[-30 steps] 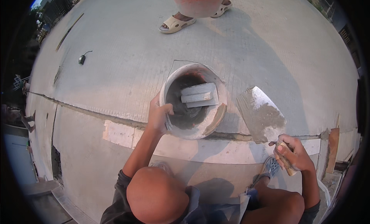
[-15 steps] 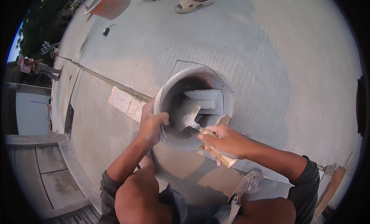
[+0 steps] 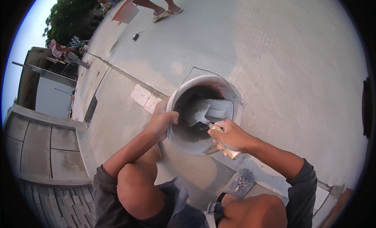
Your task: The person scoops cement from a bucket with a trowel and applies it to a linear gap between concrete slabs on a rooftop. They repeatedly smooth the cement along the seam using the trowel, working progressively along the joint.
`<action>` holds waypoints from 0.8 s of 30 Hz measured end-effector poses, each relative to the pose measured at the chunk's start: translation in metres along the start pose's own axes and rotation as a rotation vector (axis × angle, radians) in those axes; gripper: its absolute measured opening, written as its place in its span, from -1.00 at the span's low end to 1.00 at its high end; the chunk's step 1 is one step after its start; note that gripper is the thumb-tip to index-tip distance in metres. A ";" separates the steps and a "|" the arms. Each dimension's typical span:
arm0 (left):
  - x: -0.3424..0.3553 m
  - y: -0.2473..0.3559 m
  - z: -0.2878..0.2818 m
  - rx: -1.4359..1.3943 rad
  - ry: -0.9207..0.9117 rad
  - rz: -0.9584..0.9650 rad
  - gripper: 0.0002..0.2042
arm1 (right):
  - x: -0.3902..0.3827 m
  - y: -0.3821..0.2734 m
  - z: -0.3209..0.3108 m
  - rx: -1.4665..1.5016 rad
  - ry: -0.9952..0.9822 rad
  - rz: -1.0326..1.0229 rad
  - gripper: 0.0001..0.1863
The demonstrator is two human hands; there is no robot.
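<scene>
A round, mortar-stained bucket (image 3: pixel 189 147) with a thin wire handle is tilted so that its mouth faces me. My left hand (image 3: pixel 163 121) is closed over its left rim. In my right hand (image 3: pixel 231 137), at the bucket's near right edge, is the worn, pale handle of a trowel (image 3: pixel 196 112); its grey metal blade reaches into the bucket. A rectangular plastering float (image 3: pixel 220 109) lies inside, beside the blade. Dark shadow hides the bucket's bottom.
Ridged concrete floor (image 3: pixel 274 79) spreads around the bucket, with white blocks (image 3: pixel 141 96) along a joint at left. A tape measure (image 3: pixel 136 36) lies farther off. One person in sandals (image 3: pixel 167 13) walks near an orange bucket (image 3: pixel 125 12); another person (image 3: pixel 66 53) stands far left.
My view has shifted, so the scene sits farther right and lower. The person in sandals has stepped left with the orange bucket. The trowel blade has turned inside the bucket.
</scene>
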State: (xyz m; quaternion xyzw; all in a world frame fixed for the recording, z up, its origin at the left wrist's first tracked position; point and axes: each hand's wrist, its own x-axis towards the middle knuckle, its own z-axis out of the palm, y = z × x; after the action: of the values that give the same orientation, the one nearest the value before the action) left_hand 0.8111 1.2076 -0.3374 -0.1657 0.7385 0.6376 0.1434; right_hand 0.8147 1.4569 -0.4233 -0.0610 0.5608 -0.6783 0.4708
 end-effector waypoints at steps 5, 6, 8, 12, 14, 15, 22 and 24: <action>-0.028 -0.003 0.018 -0.024 0.003 0.031 -0.16 | -0.020 0.012 -0.002 -0.150 -0.025 -0.081 -0.70; -0.031 -0.004 0.022 -0.031 0.002 0.030 -0.13 | -0.021 0.011 0.001 -0.168 -0.012 -0.105 -0.69; -0.036 -0.014 0.027 -0.067 0.016 0.032 -0.08 | -0.028 0.004 0.004 -0.259 -0.012 -0.042 -0.68; -0.038 -0.032 0.015 -0.128 0.020 -0.012 -0.08 | -0.028 0.006 0.018 -0.375 0.021 0.000 -0.66; -0.035 -0.050 0.013 -0.172 -0.001 -0.031 -0.08 | -0.031 0.015 0.019 -0.402 0.049 0.031 -0.65; -0.036 -0.053 0.010 -0.182 -0.015 -0.035 -0.07 | -0.031 0.017 0.021 -0.410 0.061 0.031 -0.65; -0.025 -0.101 -0.014 -0.265 -0.106 0.078 -0.12 | -0.025 0.036 0.050 -0.427 0.082 0.054 -0.69; -0.024 -0.111 -0.019 -0.330 -0.143 0.116 -0.19 | -0.024 0.040 0.061 -0.420 0.099 0.071 -0.70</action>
State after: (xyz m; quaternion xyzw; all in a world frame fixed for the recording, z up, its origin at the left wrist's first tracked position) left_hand 0.8798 1.1755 -0.4234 -0.0982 0.6203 0.7674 0.1296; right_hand 0.8874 1.4337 -0.4232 -0.1047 0.7140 -0.5318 0.4432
